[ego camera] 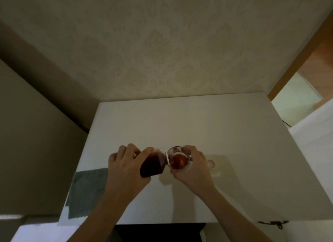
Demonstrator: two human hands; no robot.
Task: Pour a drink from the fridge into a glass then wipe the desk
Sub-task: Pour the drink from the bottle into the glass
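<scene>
A white bench (225,126) is standing against a patterned wall, its top mostly bare. A grey cloth (86,193) is lying flat at its near left corner, one edge hanging just over the bench's left side. A small pale cap (210,164) is sitting on the top right of centre, well apart from the cloth.

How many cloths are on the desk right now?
1. A grey textured cloth lies flat at the near left corner of the white desk, overhanging its left edge, partly behind the left hand. No others visible.
</scene>
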